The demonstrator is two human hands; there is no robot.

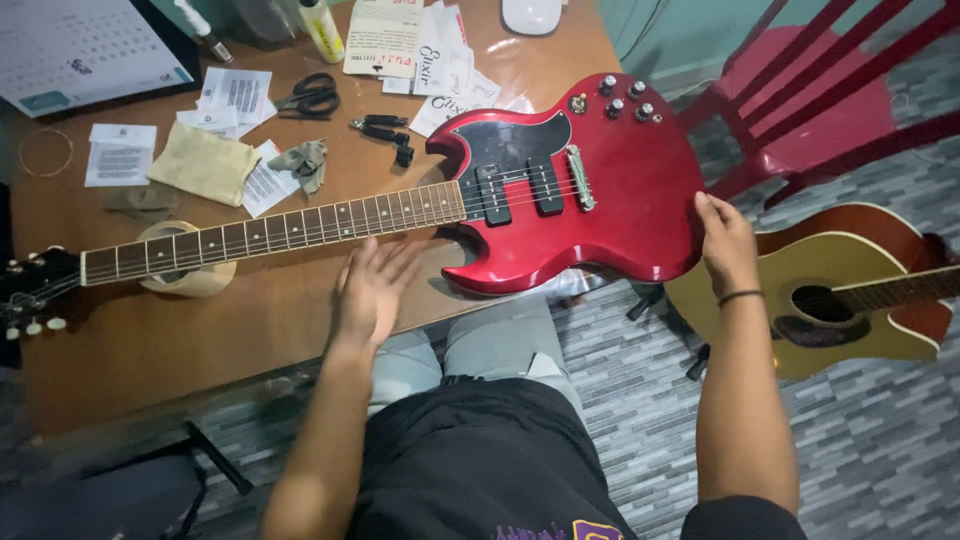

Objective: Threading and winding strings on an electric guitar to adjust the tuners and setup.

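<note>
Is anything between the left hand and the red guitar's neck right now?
Nothing visible. The left hand is open on the table just below the red electric guitar neck, with only bare wood between. The right hand already grips the body's lower edge.

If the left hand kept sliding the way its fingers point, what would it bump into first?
Most likely the neck of the red electric guitar. The left hand lies open on the wooden table, fingers pointing up towards the neck just ahead. Depth is hard to judge.

Right hand (727, 243) grips the red electric guitar (590, 190); left hand (372, 290) seemingly hovers under its neck.
</note>
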